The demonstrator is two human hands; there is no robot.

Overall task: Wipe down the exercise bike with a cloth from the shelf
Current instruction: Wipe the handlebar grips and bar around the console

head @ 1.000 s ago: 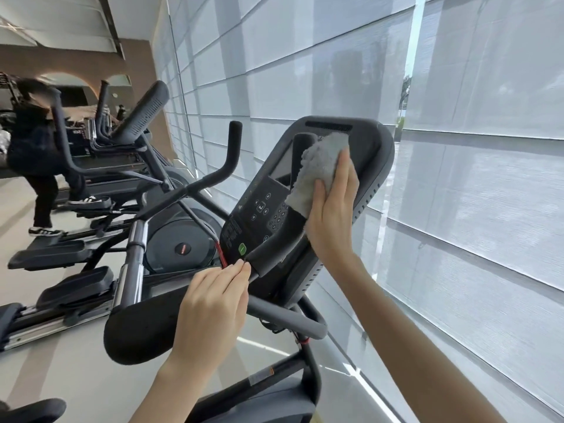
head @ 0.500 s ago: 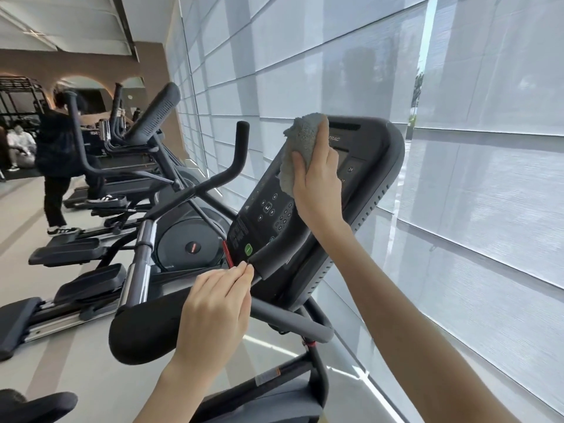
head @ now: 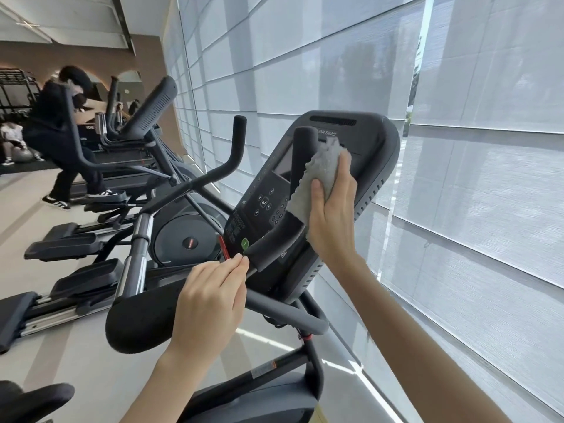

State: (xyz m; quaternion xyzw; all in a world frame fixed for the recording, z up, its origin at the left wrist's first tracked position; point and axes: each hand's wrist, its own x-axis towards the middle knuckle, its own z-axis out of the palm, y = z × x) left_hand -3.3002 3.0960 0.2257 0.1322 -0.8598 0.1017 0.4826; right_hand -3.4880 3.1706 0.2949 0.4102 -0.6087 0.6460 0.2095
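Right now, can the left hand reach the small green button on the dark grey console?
Probably yes. The left hand rests with straight fingertips just below the small green button on the dark grey console; nothing lies between them.

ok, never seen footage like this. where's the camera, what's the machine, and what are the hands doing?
Every picture comes from one camera worn on a person's head, looking forward and down at their own bare hands. There is no robot. The machine is a gym exercise bike; the dark panel is its console. The right hand grips a grey cloth and presses it against the console. The left hand, fingers straight, touches the bike just below the console. Another person stands on a machine further back.
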